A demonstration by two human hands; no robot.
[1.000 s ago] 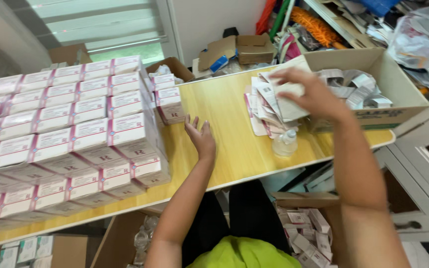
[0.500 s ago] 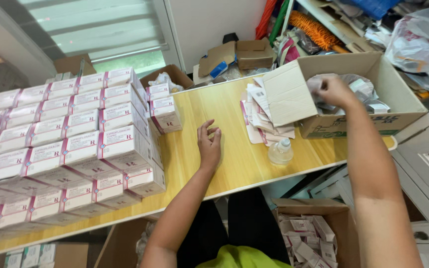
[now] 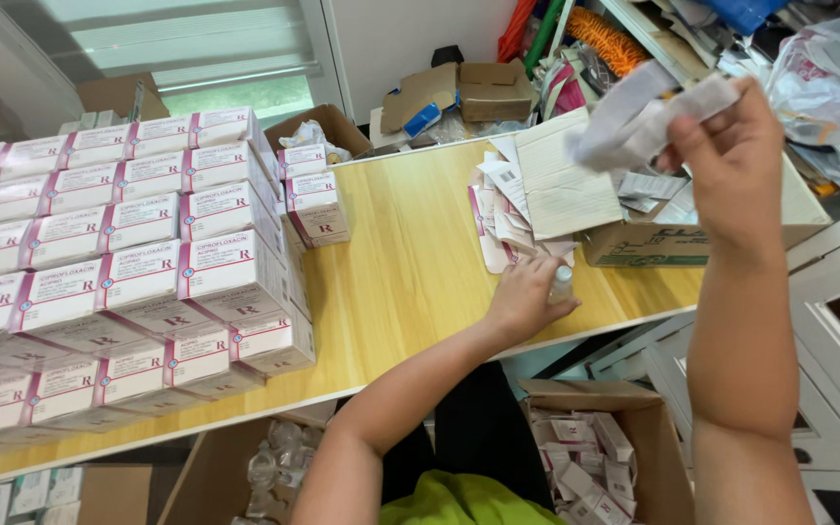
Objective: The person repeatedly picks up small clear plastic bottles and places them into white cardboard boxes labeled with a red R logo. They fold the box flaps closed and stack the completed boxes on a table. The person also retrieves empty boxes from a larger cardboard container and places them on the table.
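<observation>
A wide strip of bare top runs down the middle of the pale wooden bench (image 3: pixel 410 282), open from the far edge to the near edge. The left hand (image 3: pixel 527 297) lies low near the front edge, fingers curled around a small clear glass vial (image 3: pixel 562 284) standing upright on the wood. The right hand (image 3: pixel 731 160) is lifted high, pinching a folded white paper leaflet (image 3: pixel 639 117) above the open brown cardboard box (image 3: pixel 653 243). Stacked white-and-pink cartons (image 3: pixel 119 272) fill the left end. Loose white leaflets (image 3: pixel 503 209) lie beside the box flap.
</observation>
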